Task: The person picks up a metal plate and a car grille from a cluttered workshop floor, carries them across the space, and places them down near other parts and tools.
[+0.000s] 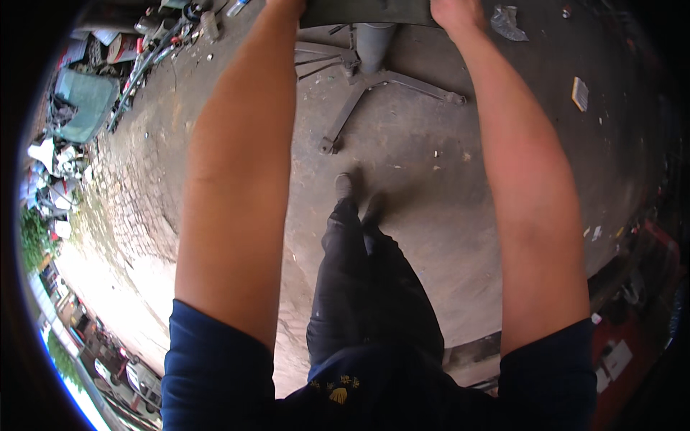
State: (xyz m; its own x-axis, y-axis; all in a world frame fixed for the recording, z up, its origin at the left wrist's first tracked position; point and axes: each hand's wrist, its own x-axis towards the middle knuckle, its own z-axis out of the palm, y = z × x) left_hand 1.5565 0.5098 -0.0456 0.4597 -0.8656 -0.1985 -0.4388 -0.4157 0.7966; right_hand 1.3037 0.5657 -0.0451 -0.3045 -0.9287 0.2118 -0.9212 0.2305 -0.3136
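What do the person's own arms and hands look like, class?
The short sleeves are plain dark blue. Below them the arms are bare, without a visible watch or band. The left hand and right hand, partly cut off above, show no gloves.

Room opens between the forearms [241,165] — a dark panel [368,13] blocks ahead.

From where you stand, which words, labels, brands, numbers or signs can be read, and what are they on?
Shirt: small yellow characters by a yellow emblem; I won't copy them out.
Packet on the floor, yellow and white: any print is too small to read.
White sheets, lower right: too blurred to read.
Dark panel at the hands: no text on the visible part.
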